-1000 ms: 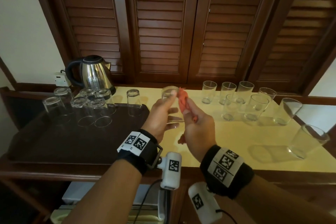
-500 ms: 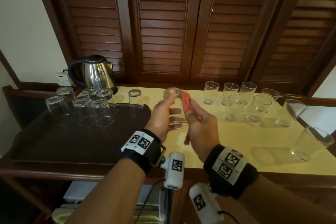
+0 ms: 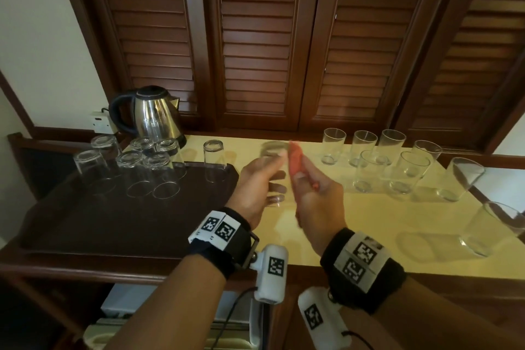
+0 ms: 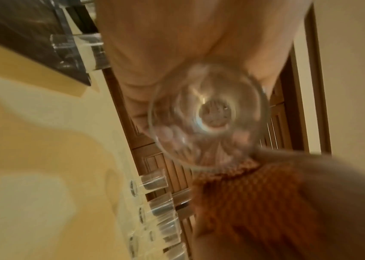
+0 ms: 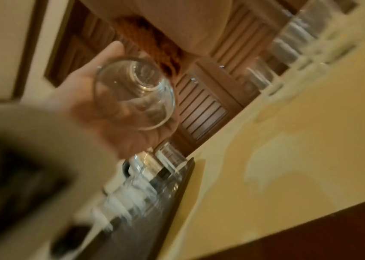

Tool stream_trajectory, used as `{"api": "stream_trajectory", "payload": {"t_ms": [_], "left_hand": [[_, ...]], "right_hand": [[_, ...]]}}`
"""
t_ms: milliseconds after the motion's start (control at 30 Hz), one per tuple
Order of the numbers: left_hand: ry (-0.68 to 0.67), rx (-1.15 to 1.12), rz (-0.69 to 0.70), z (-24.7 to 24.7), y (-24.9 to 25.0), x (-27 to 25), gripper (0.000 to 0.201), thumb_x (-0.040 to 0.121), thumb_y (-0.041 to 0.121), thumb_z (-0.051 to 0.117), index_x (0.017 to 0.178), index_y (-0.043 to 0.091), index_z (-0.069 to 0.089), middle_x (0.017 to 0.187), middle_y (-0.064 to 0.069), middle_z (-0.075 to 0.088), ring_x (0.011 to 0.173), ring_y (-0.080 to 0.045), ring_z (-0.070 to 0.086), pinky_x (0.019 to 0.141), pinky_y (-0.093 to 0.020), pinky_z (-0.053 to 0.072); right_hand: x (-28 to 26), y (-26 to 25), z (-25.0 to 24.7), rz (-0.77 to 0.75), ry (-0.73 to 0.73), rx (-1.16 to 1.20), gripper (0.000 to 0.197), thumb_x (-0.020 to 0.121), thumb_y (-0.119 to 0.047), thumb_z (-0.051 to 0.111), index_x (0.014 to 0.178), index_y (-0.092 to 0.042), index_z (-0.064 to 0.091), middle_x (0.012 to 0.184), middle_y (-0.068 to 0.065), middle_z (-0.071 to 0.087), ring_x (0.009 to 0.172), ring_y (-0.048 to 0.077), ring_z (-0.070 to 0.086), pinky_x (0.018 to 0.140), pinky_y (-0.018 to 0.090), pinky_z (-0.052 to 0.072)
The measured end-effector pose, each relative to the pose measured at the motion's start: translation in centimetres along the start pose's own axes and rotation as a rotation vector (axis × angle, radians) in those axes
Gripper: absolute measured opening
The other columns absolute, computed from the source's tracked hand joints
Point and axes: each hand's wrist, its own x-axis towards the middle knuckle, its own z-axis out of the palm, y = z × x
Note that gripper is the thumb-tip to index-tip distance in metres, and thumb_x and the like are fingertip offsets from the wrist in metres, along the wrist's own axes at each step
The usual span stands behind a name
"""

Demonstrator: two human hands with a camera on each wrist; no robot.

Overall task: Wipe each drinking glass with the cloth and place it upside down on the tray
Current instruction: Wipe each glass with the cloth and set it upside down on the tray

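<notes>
At the centre of the head view the left hand [image 3: 257, 183] has its grip wrapped round a clear drinking glass [image 3: 273, 150], thumb on one side and fingers [image 3: 277, 187] curled round the other; the glass is held above the bench [image 3: 369, 219], its base toward the top of the frame. In the left wrist view the glass's open mouth faces the camera. Just right of it the right hand [image 3: 316, 199] holds an orange cloth [image 3: 295, 160] in a narrow pinch, thumb pressing it against the fingers, and the cloth touches the glass's side near the base.

In the left half of the head view lies a dark brown tray [image 3: 119, 216]. Six glasses [image 3: 133, 167] stand upside down in a cluster at its upper left part, and a seventh upside-down glass [image 3: 213, 160] stands apart near its upper right corner. Above the cluster is a steel electric kettle [image 3: 154, 113], plugged in at a wall socket [image 3: 100, 121].

In the right half of the frame eight upright glasses [image 3: 409, 176] stand on the yellow bench, well apart from the tray. Brown louvred doors [image 3: 255, 37] fill the top.
</notes>
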Motion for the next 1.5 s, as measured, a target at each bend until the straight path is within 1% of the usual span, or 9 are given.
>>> {"api": "stream_trajectory", "payload": {"t_ms": [67,133,233,333,467,700,867,1400,1500], "left_hand": [[-0.009,-0.017,-0.080,-0.2,0.2,0.0,0.046,0.101,0.056,0.059,0.131,0.022,0.063,0.117,-0.013,0.071,0.091,-0.027,0.071,0.075,-0.038,0.057],[-0.077,0.084,-0.082,-0.6,-0.3,-0.2,0.045,0.100,0.045,0.067,0.135,0.018,0.058,0.114,-0.012,0.071,0.086,-0.025,0.073,0.074,-0.037,0.058],[-0.026,0.304,0.130,-1.0,-1.3,-0.3,0.067,0.079,0.045,0.087,0.134,0.019,0.058,0.109,-0.005,0.071,0.083,-0.017,0.072,0.075,-0.037,0.055],[0.109,0.638,0.354,-2.4,-2.0,-0.1,0.066,0.073,0.047,0.088,0.128,0.025,0.061,0.112,0.006,0.069,0.094,-0.012,0.067,0.081,-0.039,0.059],[0.147,0.782,0.516,-2.7,-3.2,-0.6,0.062,0.082,0.037,0.088,0.135,0.025,0.058,0.120,0.011,0.066,0.103,-0.009,0.063,0.085,-0.038,0.058],[0.212,0.780,0.661,-2.9,-4.1,-0.7,0.063,0.083,0.027,0.088,0.138,0.019,0.057,0.118,0.009,0.067,0.105,-0.006,0.062,0.093,-0.028,0.055],[0.244,0.743,0.691,-2.8,-4.0,-0.3,0.061,0.083,0.023,0.087,0.136,0.022,0.058,0.117,0.009,0.068,0.107,-0.006,0.063,0.094,-0.033,0.056],[0.294,0.716,0.699,-2.6,-3.8,-0.4,0.058,0.083,0.020,0.087,0.135,0.021,0.060,0.120,0.011,0.068,0.111,-0.004,0.064,0.098,-0.027,0.054],[0.281,0.755,0.675,-2.4,-4.2,-1.0,0.061,0.083,0.022,0.087,0.138,0.020,0.059,0.122,0.008,0.069,0.111,-0.006,0.064,0.097,-0.031,0.055]], "right_hand": [[-0.5,-0.5,0.2,-0.030,-0.054,-0.062,0.042,0.107,-0.017,0.048,0.143,-0.039,0.047,0.101,-0.011,0.072,0.057,0.008,0.060,0.052,0.028,0.053],[1.1,-0.5,-0.5,-0.084,-0.040,-0.157,0.041,0.107,-0.017,0.047,0.146,-0.028,0.049,0.127,-0.004,0.068,0.085,0.010,0.066,0.083,0.031,0.057],[3.1,-2.2,-1.6,-0.196,-0.171,-0.332,0.039,0.105,-0.007,0.048,0.141,-0.019,0.057,0.125,-0.018,0.062,0.104,-0.011,0.058,0.098,0.007,0.041],[2.7,-2.5,-1.9,-0.413,-0.360,-0.625,0.046,0.097,0.004,0.053,0.139,-0.014,0.060,0.132,0.000,0.063,0.121,0.013,0.054,0.106,0.026,0.044],[3.4,-2.1,-2.2,-0.454,-0.351,-0.766,0.052,0.089,0.010,0.057,0.135,-0.012,0.062,0.124,0.006,0.062,0.116,0.023,0.052,0.100,0.041,0.047],[3.4,-1.9,-2.1,-0.556,-0.380,-0.782,0.039,0.093,0.003,0.060,0.129,-0.012,0.067,0.116,0.004,0.061,0.109,0.021,0.052,0.094,0.036,0.049],[2.9,-1.8,-1.7,-0.626,-0.368,-0.720,0.038,0.088,0.009,0.063,0.121,-0.009,0.071,0.109,0.004,0.061,0.102,0.019,0.053,0.086,0.028,0.048],[2.6,-1.8,-1.4,-0.648,-0.343,-0.630,0.033,0.089,0.007,0.061,0.115,-0.009,0.073,0.106,0.004,0.063,0.099,0.021,0.057,0.084,0.033,0.053],[3.3,-1.4,-1.9,-0.615,-0.272,-0.668,0.030,0.089,0.006,0.061,0.113,-0.007,0.074,0.105,0.005,0.063,0.099,0.023,0.057,0.083,0.042,0.055]]}}
